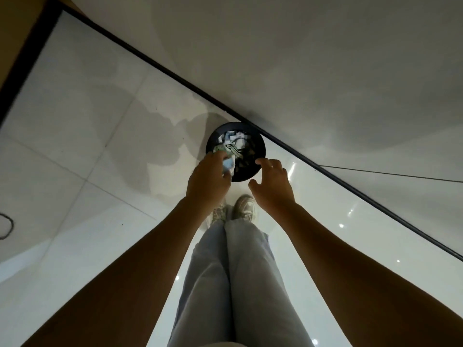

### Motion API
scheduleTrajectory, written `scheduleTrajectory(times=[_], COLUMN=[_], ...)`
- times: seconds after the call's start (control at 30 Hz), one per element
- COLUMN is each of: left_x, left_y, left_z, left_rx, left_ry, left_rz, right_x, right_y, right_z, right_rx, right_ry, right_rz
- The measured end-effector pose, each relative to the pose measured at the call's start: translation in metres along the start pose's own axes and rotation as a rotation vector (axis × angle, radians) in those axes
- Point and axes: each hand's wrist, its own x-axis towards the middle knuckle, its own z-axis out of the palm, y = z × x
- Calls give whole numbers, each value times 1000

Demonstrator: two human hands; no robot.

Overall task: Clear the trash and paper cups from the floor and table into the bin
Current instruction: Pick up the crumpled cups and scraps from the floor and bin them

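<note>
1. 1 round black bin (260, 144) stands on the pale tiled floor (75, 151), its far rim right against the black baseboard strip (155, 63) at the foot of the wall (325, 71).
2. Inside the bin lies a heap of crumpled white and dark scraps (238, 141); they are too jumbled to count, and no single paper cup can be told apart among them.
3. 2 bare hands reach out over the bin, 1 on each side of its near rim.
4. The left hand (209, 181) grips 1 crumpled wad of paper (228, 164), white with pale blue and green on it. The fingers are curled round it, and the wad sticks out past the knuckles over the near left part of the bin's opening.
5. The right hand (273, 184) holds nothing. Its fingers are spread and loosely bent, with the tips over the near right rim; whether they touch the rim I cannot tell.
6. 2 legs in light blue-grey trousers (225, 284) run down the middle of the view, ending in 2 pale sneakers (244, 207) planted on the floor just short of the bin.
7. 1 thin dark cable (7, 227) loops on the tiles at the far left edge, well apart from the bin.
</note>
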Motion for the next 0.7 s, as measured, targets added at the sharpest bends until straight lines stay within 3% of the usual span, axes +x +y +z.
scheduleTrajectory(times=[0.17, 0.3, 0.47, 0.7], left_x=[37, 26, -28, -98], left_y=[9, 9, 25, 76], left_z=[19, 15, -13, -59], left_rx=[53, 124, 240, 536], left_ry=[-128, -130, -68, -163], left_rz=[-35, 0, 213, 482], right_x=[1, -6, -48, -156], right_y=[13, 14, -2, -28], right_z=[-7, -13, -38, -84], right_rx=[57, 90, 94, 37], right_ry=[86, 96, 99, 107], right_rz=[-6, 7, 30, 82])
